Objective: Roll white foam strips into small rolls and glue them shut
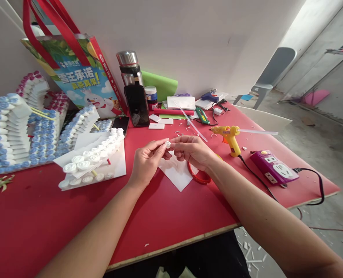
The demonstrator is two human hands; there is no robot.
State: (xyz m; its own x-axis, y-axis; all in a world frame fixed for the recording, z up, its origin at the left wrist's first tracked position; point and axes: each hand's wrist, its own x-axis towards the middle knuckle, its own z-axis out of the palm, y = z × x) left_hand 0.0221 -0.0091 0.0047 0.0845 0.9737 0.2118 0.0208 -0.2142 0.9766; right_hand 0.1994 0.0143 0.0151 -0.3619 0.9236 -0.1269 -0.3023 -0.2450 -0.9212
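Note:
My left hand (147, 160) and my right hand (192, 151) meet above the red table (171, 216), both pinching a small white rolled piece (167, 144) between fingertips. Under them lies a white sheet (175, 175), and a red ring (200, 177) sits below my right wrist. To the left stands a white stepped board (102, 162) lined with rows of similar white rolled pieces.
A yellow glue gun (231, 137) stands right of my hands, its cord running past a purple power strip (273, 168). Blue-and-white stepped pieces (21, 131), a shopping bag (78, 77), a flask (129, 67), a phone (137, 105) and craft scraps line the back. A grey chair (271, 71) stands beyond.

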